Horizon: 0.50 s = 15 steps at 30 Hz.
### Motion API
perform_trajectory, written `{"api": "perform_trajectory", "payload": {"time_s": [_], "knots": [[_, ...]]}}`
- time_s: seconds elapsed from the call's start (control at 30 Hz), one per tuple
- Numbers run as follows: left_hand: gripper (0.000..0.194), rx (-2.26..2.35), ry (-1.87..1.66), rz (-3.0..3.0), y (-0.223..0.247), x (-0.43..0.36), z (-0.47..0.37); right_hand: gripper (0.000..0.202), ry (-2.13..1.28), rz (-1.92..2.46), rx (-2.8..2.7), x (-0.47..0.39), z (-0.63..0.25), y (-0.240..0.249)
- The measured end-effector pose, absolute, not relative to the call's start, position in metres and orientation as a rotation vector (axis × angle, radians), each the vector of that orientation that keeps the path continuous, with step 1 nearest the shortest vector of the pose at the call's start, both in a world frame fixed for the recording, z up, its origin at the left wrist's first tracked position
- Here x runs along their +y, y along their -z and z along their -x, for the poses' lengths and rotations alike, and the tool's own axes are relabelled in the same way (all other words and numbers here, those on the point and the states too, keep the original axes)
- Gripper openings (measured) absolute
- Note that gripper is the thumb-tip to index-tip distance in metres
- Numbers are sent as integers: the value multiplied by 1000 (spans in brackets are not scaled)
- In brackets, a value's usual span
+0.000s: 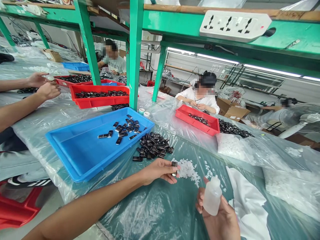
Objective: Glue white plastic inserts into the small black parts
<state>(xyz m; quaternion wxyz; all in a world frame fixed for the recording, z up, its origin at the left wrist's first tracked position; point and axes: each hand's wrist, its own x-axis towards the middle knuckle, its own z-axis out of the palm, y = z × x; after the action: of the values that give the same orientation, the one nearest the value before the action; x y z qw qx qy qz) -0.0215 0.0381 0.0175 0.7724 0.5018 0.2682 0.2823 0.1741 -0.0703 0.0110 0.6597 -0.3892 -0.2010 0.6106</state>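
My left hand [158,171] pinches a small black part [174,168] with a light edge, just above the table and beside a scatter of small white pieces [188,171]. Lower right, my right hand [220,213] is wrapped round a translucent white squeeze bottle [212,196], its nozzle up. Behind my left hand lies a heap of black parts [153,145]. Left of that heap, a blue tray [82,163] holds more black parts toward its far right end.
Green posts [135,56] carry a shelf with a power strip [235,26]. Red trays [100,101] stand beyond the blue one. White cloth [246,200] and plastic bags [232,146] lie right. A co-worker's hands [47,86] are at left; other people sit across.
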Motion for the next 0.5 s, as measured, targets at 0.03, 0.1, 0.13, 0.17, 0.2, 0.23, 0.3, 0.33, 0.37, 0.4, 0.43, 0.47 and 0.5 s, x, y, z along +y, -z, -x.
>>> {"api": "perform_trajectory", "payload": {"time_s": [0.03, 0.1, 0.13, 0.17, 0.2, 0.23, 0.3, 0.33, 0.37, 0.4, 0.43, 0.47, 0.5], "knots": [[42, 575, -617, -1085, -17, 38, 21, 41, -1375, 881, -453, -70, -174, -12], [43, 569, -623, -1081, -17, 38, 21, 40, -1359, 898, -462, -70, -173, -13], [44, 564, -624, -1075, -17, 38, 21, 39, -1352, 910, -472, -71, -173, -13], [45, 558, -625, -1067, -17, 38, 22, 37, -1348, 923, -485, -71, -173, -13], [46, 549, -625, -1059, -17, 38, 22, 36, -1347, 935, -497, -71, -172, -13], [47, 539, -624, -1049, -17, 38, 22, 35, -1346, 944, -507, -71, -172, -13], [48, 520, -616, -1028, -17, 38, 22, 32, -1347, 945, -515, -72, -173, -13], [49, 514, -613, -1018, -17, 38, 22, 29, -1349, 940, -517, -72, -174, -13], [49, 509, -609, -1009, -16, 37, 22, 27, -1355, 936, -521, -72, -174, -12], [49, 505, -606, -1002, -16, 37, 22, 26, -1361, 934, -530, -72, -175, -11], [49, 503, -604, -998, -16, 37, 22, 26, -1369, 933, -541, -71, -176, -10], [49, 502, -602, -996, -16, 37, 22, 27, -1376, 930, -553, -71, -178, -9], [49, 503, -600, -996, -16, 38, 22, 28, -1382, 923, -562, -70, -179, -7]]}}
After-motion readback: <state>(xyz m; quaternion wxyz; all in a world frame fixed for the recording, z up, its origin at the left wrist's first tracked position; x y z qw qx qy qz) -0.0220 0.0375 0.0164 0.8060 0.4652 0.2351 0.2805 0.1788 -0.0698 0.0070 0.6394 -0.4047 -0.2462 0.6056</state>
